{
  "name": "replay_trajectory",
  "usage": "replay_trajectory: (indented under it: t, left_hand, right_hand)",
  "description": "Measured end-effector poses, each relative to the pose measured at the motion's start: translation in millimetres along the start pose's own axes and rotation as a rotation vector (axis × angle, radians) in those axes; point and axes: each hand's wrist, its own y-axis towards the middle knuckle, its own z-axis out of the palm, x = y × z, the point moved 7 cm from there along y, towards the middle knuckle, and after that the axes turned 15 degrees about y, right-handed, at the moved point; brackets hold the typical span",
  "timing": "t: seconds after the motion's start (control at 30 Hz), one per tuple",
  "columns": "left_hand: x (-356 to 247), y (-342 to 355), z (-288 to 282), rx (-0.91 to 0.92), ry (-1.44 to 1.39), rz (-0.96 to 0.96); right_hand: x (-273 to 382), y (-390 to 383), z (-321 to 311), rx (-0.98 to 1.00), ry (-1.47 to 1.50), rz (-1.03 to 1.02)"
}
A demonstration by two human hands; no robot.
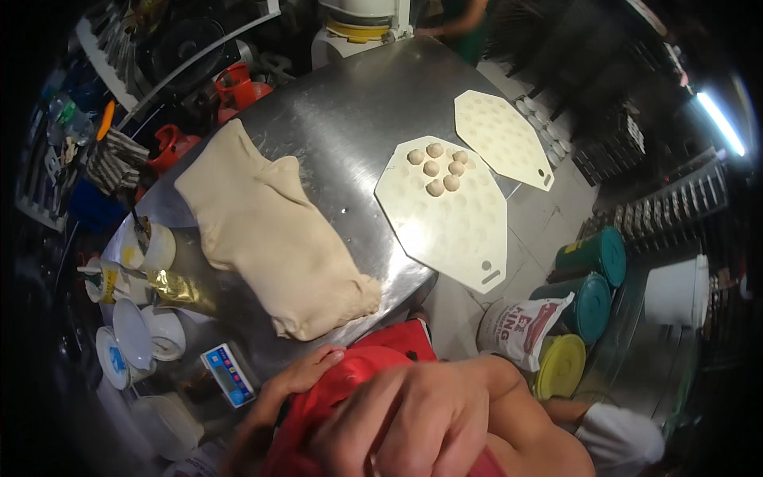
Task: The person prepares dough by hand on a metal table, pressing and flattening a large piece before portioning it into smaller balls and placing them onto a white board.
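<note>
My right hand point(413, 413) is large and close in the lower middle, fingers curled; what they hold, if anything, is hidden. My left hand point(314, 370) has its bent fingers together on my red apron point(380, 338). Beyond them a broad slab of pale dough point(266, 238) lies on the steel table point(326, 119). To its right, a cream octagonal board with shallow hollows point(445, 230) carries several small dough balls point(433, 151). A second such board point(501, 135) lies behind it at the right edge.
A scale point(226, 374), white tubs point(163, 330) and gold wrap point(179, 290) sit at left. Red cylinders point(171, 147) stand beyond. Lidded buckets point(588, 310) and a flour sack point(517, 326) are right. A co-worker's arm point(461, 24) is at the back, another person's white sleeve point(616, 429) lower right.
</note>
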Motion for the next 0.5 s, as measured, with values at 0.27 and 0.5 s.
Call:
replay_trajectory:
  t: [0.27, 0.5]
  left_hand:
    - [-117.6, 118.7, 45.8, -0.307, -0.231, 0.304]
    - [-54.9, 284.3, 149.7, -0.213, -0.714, -0.461]
  right_hand:
    - [496.7, -257.9, -200.8, -1.421, -1.372, -0.195]
    - [558.2, -494.7, -239.7, -1.821, -1.019, 0.237]
